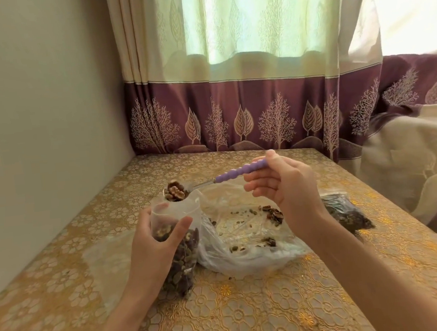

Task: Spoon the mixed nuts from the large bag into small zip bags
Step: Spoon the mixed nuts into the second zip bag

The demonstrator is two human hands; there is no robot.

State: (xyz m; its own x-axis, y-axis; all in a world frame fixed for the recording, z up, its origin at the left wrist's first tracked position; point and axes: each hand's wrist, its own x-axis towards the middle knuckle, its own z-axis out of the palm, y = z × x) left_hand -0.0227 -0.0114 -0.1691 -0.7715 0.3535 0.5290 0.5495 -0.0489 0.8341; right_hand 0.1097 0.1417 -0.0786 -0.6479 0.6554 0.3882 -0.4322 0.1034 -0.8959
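Right hand [285, 186] grips spoon [239, 172], bowl of nuts [175, 191] just over zip bag [177, 237] mouth, left hand [153, 246] holding bag.

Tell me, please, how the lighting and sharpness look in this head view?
Head view: the backlit curtain is washed out at upper right; the tablecloth shows gold glare; the left hand is slightly soft; wide-angle distortion bows the table edges.

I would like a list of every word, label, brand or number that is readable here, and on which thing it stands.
None: no readable text shows anywhere.
Small zip bag: clear plastic, no print visible.
Large bag: clear, no label visible.
Spoon: plain purple handle, no marking.
Tablecloth and curtain: only flower, tree and leaf patterns.
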